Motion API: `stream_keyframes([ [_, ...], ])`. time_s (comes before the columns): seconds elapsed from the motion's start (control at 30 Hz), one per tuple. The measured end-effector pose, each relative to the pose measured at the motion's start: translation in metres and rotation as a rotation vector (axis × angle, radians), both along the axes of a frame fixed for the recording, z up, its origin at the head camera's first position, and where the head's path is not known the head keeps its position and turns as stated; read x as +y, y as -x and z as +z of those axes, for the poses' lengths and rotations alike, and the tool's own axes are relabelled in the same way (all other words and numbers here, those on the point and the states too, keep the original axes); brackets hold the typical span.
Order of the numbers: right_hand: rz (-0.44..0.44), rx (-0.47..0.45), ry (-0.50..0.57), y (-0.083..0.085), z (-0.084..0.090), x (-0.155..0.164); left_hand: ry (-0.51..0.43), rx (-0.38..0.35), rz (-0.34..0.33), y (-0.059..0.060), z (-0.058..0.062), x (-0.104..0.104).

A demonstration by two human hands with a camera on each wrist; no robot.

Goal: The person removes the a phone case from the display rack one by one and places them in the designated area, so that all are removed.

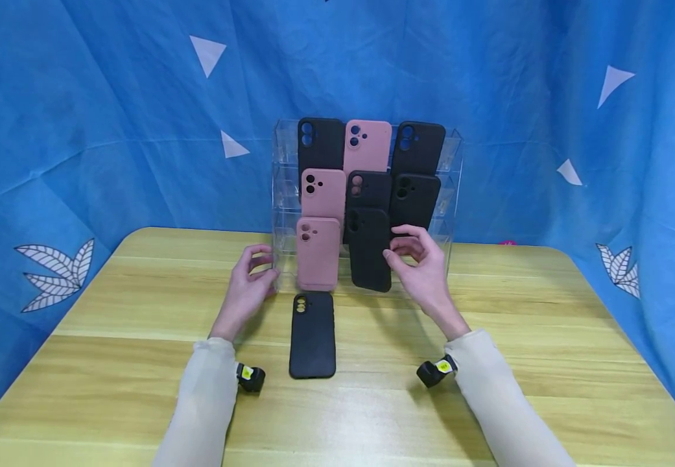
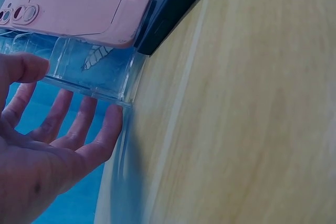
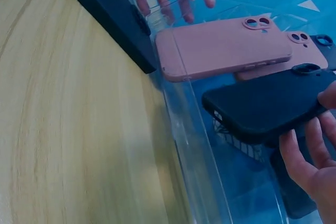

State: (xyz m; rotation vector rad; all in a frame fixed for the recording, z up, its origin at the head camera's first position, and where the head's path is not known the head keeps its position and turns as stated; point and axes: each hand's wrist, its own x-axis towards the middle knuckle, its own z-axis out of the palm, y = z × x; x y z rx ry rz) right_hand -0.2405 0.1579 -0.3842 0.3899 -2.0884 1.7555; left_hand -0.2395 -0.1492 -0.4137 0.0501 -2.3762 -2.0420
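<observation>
My right hand (image 1: 425, 269) pinches a black phone case (image 1: 370, 250) by its right edge, thumb in front and fingers behind. In the right wrist view this case (image 3: 262, 103) tilts over the lowest tier of a clear acrylic rack (image 3: 184, 129). At the rack's left side is my left hand (image 1: 249, 285), its relaxed fingertips right at the clear side panel; the left wrist view shows the fingers (image 2: 86, 119) spread along that edge. A pink phone case (image 1: 318, 253) stands in the lowest tier, left of the black one. Another black case (image 1: 312, 335) lies flat on the table before the rack.
Higher tiers hold more cases: pink (image 1: 323, 193) and black (image 1: 415, 198) in the middle, black (image 1: 321, 143), pink (image 1: 367, 144) and black (image 1: 419, 146) on top. The wooden table (image 1: 547, 363) runs back to a blue curtain (image 1: 139, 117).
</observation>
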Motion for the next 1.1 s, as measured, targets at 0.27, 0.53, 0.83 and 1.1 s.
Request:
stream_keyframes([
  [0.27, 0.028, -0.041, 0.026, -0.006, 0.003, 0.003, -0.002, 0.004, -0.009, 0.001, 0.002, 0.0],
  [0.53, 0.061, -0.12, 0.025, -0.012, 0.001, 0.006, -0.006, -0.006, -0.005, 0.002, 0.0, 0.002],
  [0.83, 0.132, -0.217, 0.012, -0.023, -0.004, 0.006, -0.007, -0.007, 0.006, -0.001, -0.001, 0.005],
  [1.1, 0.173, -0.301, 0.007, -0.032, -0.01, 0.002, 0.002, 0.008, 0.024, -0.002, 0.001, 0.005],
])
